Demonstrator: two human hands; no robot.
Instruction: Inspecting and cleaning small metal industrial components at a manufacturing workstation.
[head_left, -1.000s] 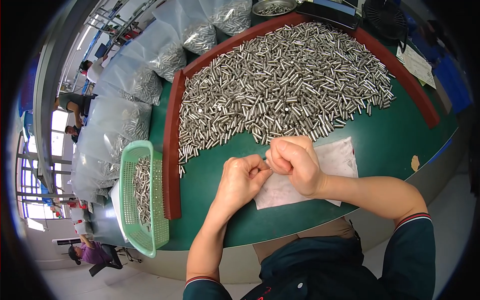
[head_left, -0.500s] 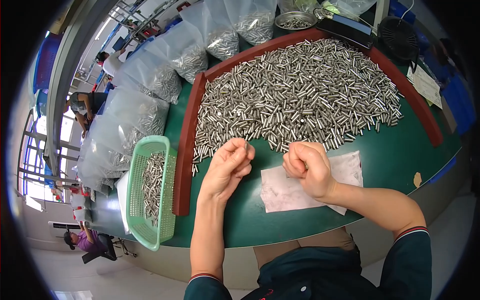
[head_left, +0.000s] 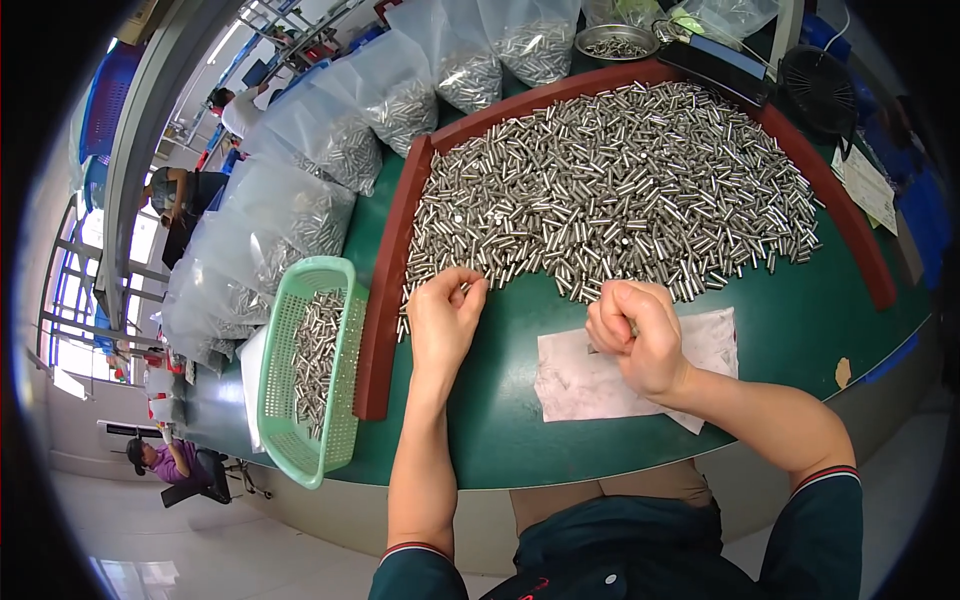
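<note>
One large heap of short silver metal cylinders [head_left: 620, 190] lies on the green table [head_left: 500, 420], bounded by a curved dark red rim [head_left: 385, 310]; the pieces are too many to count. One pale green plastic basket [head_left: 300, 370] at the left holds more of them. One white paper sheet [head_left: 590, 380] lies near the person.

The left hand [head_left: 445, 320] rests at the heap's near edge, fingers curled with the tips pinched together on a cylinder. The right hand [head_left: 635, 335] is a closed fist above the sheet; whether it holds anything cannot be told.

Half a second ago both hands sat closer together; now the left has reached farther into the heap.
</note>
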